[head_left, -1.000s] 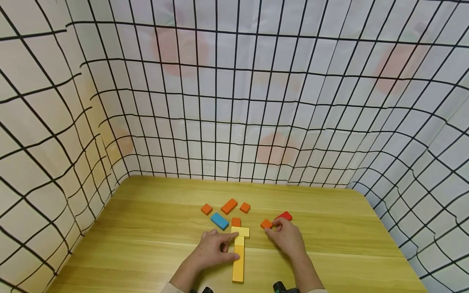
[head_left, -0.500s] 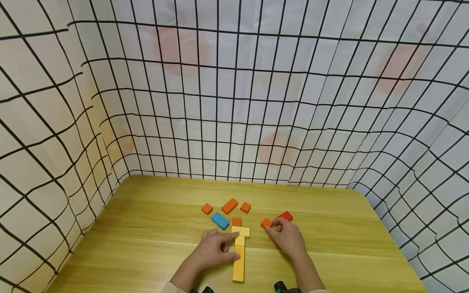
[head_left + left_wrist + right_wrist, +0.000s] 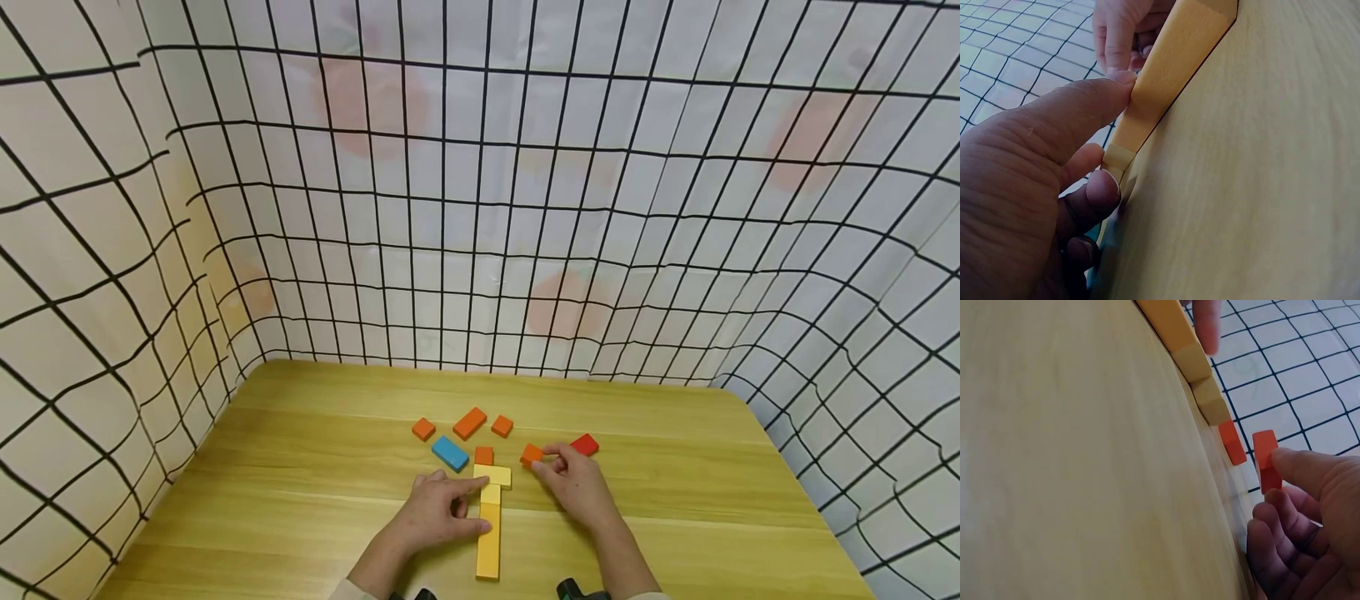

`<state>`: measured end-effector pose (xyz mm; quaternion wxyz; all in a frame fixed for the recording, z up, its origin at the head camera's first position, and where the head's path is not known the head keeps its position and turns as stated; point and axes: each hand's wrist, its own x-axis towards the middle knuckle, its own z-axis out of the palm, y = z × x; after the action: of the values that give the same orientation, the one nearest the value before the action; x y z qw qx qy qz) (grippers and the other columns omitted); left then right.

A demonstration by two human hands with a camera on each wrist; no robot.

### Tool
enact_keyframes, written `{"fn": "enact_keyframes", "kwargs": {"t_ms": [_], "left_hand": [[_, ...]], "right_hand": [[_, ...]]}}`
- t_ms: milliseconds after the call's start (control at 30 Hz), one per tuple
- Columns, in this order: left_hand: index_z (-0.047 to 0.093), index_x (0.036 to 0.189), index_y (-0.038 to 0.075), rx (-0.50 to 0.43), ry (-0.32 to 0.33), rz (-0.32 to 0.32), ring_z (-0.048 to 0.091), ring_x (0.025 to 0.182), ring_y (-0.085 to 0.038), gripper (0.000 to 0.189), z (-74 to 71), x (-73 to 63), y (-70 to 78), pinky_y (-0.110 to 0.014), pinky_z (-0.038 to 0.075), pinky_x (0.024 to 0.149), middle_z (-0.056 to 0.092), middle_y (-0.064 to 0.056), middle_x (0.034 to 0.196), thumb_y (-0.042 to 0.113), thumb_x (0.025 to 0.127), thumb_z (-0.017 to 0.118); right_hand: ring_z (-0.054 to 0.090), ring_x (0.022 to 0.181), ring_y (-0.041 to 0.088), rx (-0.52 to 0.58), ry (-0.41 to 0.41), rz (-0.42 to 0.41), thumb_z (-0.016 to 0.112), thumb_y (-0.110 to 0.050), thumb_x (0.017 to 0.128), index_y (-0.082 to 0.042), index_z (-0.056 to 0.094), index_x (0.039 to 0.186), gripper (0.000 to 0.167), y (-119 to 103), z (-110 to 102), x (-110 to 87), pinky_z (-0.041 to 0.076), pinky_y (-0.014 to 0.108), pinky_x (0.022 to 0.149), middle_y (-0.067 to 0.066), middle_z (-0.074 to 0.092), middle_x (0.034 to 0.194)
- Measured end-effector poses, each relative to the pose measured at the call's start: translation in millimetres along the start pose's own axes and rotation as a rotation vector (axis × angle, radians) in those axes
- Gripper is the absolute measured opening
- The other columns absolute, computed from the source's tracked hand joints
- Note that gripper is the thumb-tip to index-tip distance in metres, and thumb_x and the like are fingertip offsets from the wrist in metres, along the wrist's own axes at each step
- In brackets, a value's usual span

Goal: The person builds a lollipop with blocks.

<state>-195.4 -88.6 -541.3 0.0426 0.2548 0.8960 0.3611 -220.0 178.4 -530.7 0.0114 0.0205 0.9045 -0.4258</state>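
Note:
In the head view, my right hand (image 3: 582, 485) pinches a small orange block (image 3: 529, 454) between thumb and fingers; the right wrist view shows this orange block (image 3: 1265, 461) raised off the table. My left hand (image 3: 433, 513) touches a row of blocks. Its index fingertip rests on a pale yellow block (image 3: 501, 477) set crosswise, its thumb on a long yellow-orange block (image 3: 487, 552). Between these two lies a short pale yellow block (image 3: 491, 494). An orange block (image 3: 483, 455) adjoins the row's far end.
Beyond the row, a blue block (image 3: 450, 453), a longer orange block (image 3: 469, 423) and two small ones, an orange block (image 3: 423, 429) on the left and another orange block (image 3: 502, 426), lie loose. A red block (image 3: 585, 445) is behind my right hand. Black netting (image 3: 465, 250) surrounds the wooden table (image 3: 315, 467).
My right hand has lifted the small orange block and moved it slightly left, away from the red block, which shows more now. My left hand stays in place.

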Motion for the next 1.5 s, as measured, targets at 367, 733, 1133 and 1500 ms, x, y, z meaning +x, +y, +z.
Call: {"fn": "enact_keyframes", "kwargs": {"t_ms": [367, 733, 1133, 1500], "left_hand": [[0.065, 0.139, 0.027, 0.007, 0.0, -0.009, 0.039, 0.072, -0.001, 0.065, 1.2, 0.3, -0.9, -0.026, 0.026, 0.077, 0.05, 0.022, 0.066, 0.054, 0.083, 0.08], [0.066, 0.139, 0.026, 0.016, 0.007, 0.01, 0.038, 0.071, 0.0, 0.065, -0.2, 0.0, -0.2, -0.025, 0.026, 0.076, 0.049, 0.023, 0.065, 0.056, 0.083, 0.079], [0.066, 0.138, 0.026, 0.012, 0.014, 0.013, 0.038, 0.072, 0.0, 0.064, 0.8, 0.0, -0.9, -0.025, 0.025, 0.075, 0.049, 0.022, 0.065, 0.054, 0.083, 0.08], [0.066, 0.139, 0.027, 0.036, 0.021, 0.019, 0.038, 0.072, 0.0, 0.064, 2.0, -0.4, -3.0, -0.025, 0.026, 0.075, 0.048, 0.023, 0.065, 0.057, 0.083, 0.078]], "right_hand": [[0.053, 0.076, 0.014, 0.013, -0.038, -0.054, 0.073, -0.034, 0.095, -0.016, 0.069, 0.119, 0.03, -7.6, 6.9, 2.3, 0.045, 0.03, 0.071, -0.002, 0.061, 0.087], [0.054, 0.075, 0.015, 0.0, -0.077, -0.08, 0.072, -0.036, 0.096, -0.019, 0.068, 0.122, 0.031, -15.5, 13.3, 7.5, 0.046, 0.032, 0.071, -0.003, 0.062, 0.087], [0.054, 0.072, 0.014, -0.035, -0.139, -0.093, 0.07, -0.031, 0.098, -0.018, 0.069, 0.12, 0.026, -20.5, 18.1, 13.8, 0.045, 0.032, 0.069, -0.002, 0.062, 0.085], [0.052, 0.072, 0.014, -0.052, -0.087, -0.092, 0.069, -0.034, 0.098, -0.018, 0.071, 0.117, 0.025, -16.8, 22.6, 16.9, 0.044, 0.031, 0.068, -0.001, 0.061, 0.086]]}}
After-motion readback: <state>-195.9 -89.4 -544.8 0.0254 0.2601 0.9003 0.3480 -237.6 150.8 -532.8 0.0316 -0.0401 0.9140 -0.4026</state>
